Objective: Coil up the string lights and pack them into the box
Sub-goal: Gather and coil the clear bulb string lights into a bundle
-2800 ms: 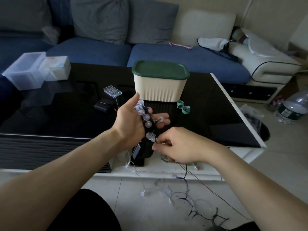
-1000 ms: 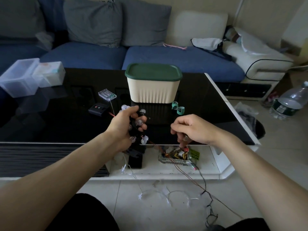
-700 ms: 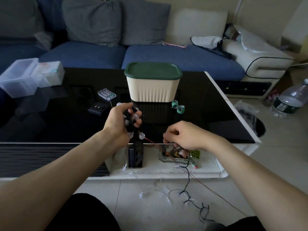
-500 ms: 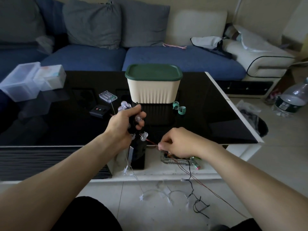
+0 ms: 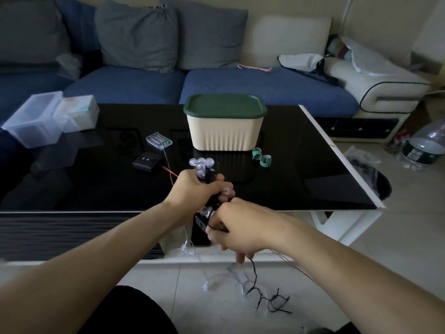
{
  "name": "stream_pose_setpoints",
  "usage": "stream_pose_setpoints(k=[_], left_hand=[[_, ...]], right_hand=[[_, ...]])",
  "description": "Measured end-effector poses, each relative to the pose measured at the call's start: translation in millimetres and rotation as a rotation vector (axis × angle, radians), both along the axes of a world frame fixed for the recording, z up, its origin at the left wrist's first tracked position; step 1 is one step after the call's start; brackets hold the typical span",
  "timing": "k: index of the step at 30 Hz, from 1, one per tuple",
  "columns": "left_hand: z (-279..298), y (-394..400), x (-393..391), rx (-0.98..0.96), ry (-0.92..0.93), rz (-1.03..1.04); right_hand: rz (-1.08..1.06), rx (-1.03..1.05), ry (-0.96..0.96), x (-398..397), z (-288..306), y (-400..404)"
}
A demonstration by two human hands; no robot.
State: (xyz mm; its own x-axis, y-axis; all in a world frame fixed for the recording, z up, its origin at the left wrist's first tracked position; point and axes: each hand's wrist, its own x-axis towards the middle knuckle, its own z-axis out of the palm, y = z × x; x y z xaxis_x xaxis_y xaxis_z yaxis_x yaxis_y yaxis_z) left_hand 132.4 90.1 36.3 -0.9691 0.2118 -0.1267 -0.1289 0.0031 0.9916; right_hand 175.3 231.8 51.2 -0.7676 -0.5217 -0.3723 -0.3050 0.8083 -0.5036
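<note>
The left hand [image 5: 192,189] gripped the coiled string lights [image 5: 202,165], fingers curled round the bundle. The right hand [image 5: 237,227] pinched its black wire [image 5: 254,273]. No writing was legible on the lidded box [image 5: 225,135] on the desk [image 5: 301,165].

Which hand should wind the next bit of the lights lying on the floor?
The right hand. It already pinches the black wire trailing to the floor, while the left hand is full, gripping the coiled bundle of clear bulbs.

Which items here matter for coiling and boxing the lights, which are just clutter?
Job: string lights, left hand, right hand, box, battery pack, loose wire on floor.
Clutter: clear tubs, green rings, bottle, cushions.
</note>
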Motion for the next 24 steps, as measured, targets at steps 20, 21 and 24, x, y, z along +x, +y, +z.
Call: stream_pose_setpoints(k=[20,21,24], left_hand=[[2,1,13,-0.184,-0.009,-0.407],[1,1,12,-0.199,-0.010,-0.402],[-1,0,10,-0.292,-0.008,-0.424]], right_hand=[[-0.313,-0.625,0.364,-42,-4,50],[-0.308,-0.614,0.377,-44,-5,51],[-0.276,-0.511,0.381,-46,-6,57]])
